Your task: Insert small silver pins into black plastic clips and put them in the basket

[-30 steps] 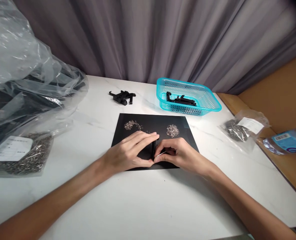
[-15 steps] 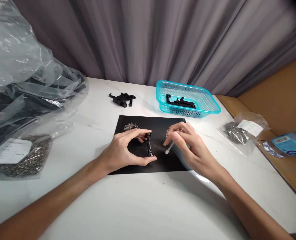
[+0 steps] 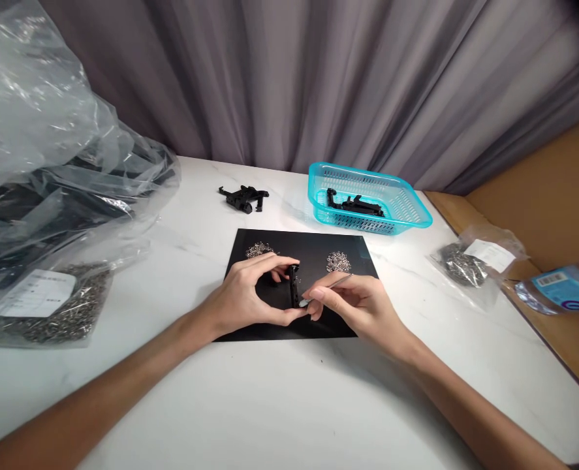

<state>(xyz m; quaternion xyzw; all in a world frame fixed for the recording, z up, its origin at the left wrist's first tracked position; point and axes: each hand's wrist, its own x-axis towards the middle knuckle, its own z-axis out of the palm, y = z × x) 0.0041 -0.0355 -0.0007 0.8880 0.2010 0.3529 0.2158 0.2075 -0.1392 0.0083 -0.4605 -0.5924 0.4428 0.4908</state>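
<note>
Above a black mat (image 3: 269, 329), my left hand (image 3: 250, 294) holds a narrow black plastic part (image 3: 294, 286) upright between thumb and fingers. My right hand (image 3: 358, 303) is closed on a thin tool (image 3: 341, 281) with a whitish tip, and that tip is at the lower end of the black part. Two piles of small metal pieces lie on the mat: one pile (image 3: 258, 250) behind my left hand, another pile (image 3: 338, 262) behind my right hand.
Black parts (image 3: 244, 198) lie on the white table (image 3: 279, 405) at the back. A blue basket (image 3: 406, 225) holds more black parts (image 3: 358, 205). Bags of metal pieces lie left (image 3: 68, 313) and right (image 3: 465, 264). Large plastic bags (image 3: 39, 130) fill the far left.
My right hand has moved left with the tool, bringing its tip to the black part. The right pile of metal pieces has come into fuller view. The camera view has shifted slightly.
</note>
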